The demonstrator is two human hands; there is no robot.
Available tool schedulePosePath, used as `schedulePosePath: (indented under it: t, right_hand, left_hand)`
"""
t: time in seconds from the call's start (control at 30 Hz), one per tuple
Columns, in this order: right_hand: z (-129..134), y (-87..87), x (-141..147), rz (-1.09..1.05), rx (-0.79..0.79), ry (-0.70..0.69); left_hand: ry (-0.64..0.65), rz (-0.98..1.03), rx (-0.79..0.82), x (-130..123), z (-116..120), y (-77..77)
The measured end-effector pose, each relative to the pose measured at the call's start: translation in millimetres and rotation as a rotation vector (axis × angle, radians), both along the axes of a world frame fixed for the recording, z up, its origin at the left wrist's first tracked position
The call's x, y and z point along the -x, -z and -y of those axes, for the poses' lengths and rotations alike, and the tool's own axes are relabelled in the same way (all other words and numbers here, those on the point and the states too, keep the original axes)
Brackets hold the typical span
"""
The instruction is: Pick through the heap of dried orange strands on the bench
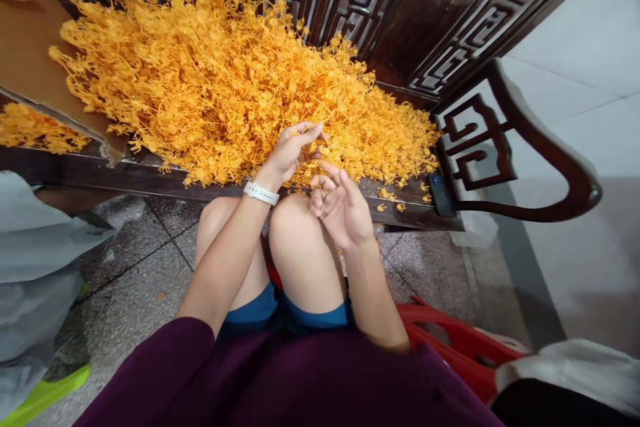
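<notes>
A large heap of orange-yellow flower-like sprigs (215, 80) covers the dark wooden bench (165, 180). My left hand (295, 150), with a white watch (261, 193) on the wrist, is over the heap's front edge, thumb and forefinger close together; a thin yellow stem seems to be near its fingertips, but whether it is gripped cannot be made out. Just to its right, my right hand (343, 207) is palm up above my knee, its fingers loosely curled and apart, with nothing visible in it.
Cardboard (50, 47) stands at the left, with more orange sprigs (40, 130) beside it. A curved armrest (550, 160) and a dark phone-like object (443, 195) are at the right. A red plastic stool (450, 340) is below. Pale fabric (45, 233) hangs at the left.
</notes>
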State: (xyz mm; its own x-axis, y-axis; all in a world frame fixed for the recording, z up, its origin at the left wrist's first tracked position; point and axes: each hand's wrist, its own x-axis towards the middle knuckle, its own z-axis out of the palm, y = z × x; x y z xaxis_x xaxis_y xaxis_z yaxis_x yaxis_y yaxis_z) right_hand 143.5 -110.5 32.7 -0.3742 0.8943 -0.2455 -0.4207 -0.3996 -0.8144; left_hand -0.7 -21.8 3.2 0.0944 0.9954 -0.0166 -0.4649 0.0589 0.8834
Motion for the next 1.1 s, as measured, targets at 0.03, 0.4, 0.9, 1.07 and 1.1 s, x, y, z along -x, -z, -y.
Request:
schedulePosePath:
  t: [0.03,0.4,0.9,1.07,1.1]
  right_hand:
    - [-5,-0.7,1,0.002,0.013,0.007]
    - [-6,2.2,9,0.153,-0.137,0.044]
    - [37,-3.5,5,0.613,-0.954,-0.487]
    - [24,-22.7,-18,0.452,-0.936,-0.784]
    - [19,-26.0,-26,0.423,-0.905,-0.840]
  left_hand:
    - [0.035,-0.016,-0.023,0,2,-2.0]
    - [0.025,0.136,0.009,1,1,-1.9]
    - [-0.232,0.036,0.036,28,-45,34.8]
    - [-0.251,0.002,0.046,22,-25,21.3]
    - [-0.240,0.004,0.044,21,-20,18.1]
